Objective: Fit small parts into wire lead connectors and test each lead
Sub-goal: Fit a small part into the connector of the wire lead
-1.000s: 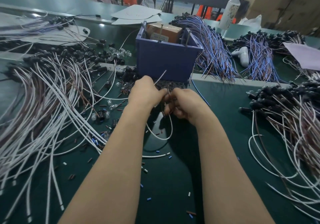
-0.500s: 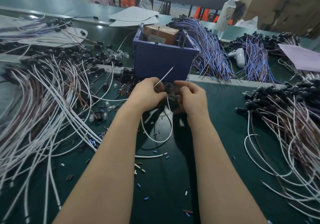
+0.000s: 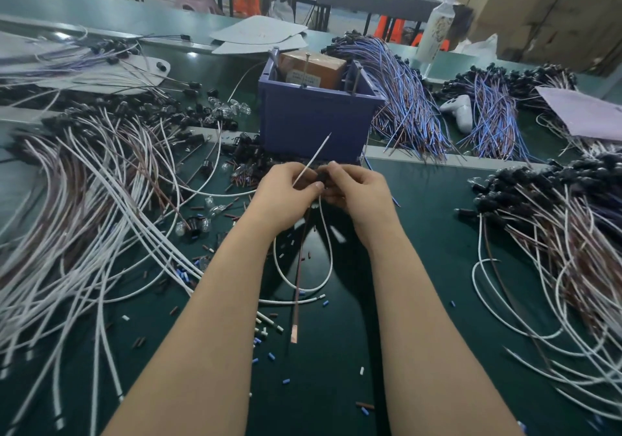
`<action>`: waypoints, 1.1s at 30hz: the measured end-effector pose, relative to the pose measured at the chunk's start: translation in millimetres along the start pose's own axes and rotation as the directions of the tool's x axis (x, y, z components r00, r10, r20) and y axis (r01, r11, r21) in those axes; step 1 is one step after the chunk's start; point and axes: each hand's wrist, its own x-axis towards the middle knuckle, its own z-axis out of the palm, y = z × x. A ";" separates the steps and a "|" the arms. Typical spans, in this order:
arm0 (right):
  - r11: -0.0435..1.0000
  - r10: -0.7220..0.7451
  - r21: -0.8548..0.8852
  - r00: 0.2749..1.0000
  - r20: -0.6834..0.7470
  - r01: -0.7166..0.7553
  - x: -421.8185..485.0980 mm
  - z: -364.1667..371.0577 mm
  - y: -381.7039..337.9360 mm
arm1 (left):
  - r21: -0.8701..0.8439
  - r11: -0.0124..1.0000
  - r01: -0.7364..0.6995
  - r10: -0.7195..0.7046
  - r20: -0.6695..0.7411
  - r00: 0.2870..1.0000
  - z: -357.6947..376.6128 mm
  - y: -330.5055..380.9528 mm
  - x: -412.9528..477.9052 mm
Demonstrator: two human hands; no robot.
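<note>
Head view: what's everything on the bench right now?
Blue bin: one, centre, behind the hands.
Cardboard box: one, brown, inside the bin.
White-and-brown leads: two piles, left and right.
Blue-and-brown leads: two bundles, behind right.
Glass bulbs: several, clear, left of hands.
Bottle: one, white, back right.
Insulation offcuts: many, blue, white, brown, scattered on mat.
Held lead: one, white and brown, hanging below hands.
Left hand: grips held lead.
Right hand: pinches its black connector.
</note>
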 end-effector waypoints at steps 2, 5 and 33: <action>0.984 -0.088 -0.165 0.983 -0.164 0.061 1.9 -5.8 -2.3 | -0.038 0.999 -0.020 0.020 -0.015 1.000 1.3 -2.7 -0.2; 0.878 -0.221 -0.477 0.920 -0.323 0.044 0.0 -16.5 -5.0 | -0.089 0.994 -0.056 0.053 -0.034 0.998 0.8 -3.9 -1.0; 0.946 -0.236 -0.249 0.967 -0.092 0.207 -10.1 9.5 -9.4 | -0.062 0.970 -0.236 0.221 -0.179 0.959 1.2 1.4 -5.2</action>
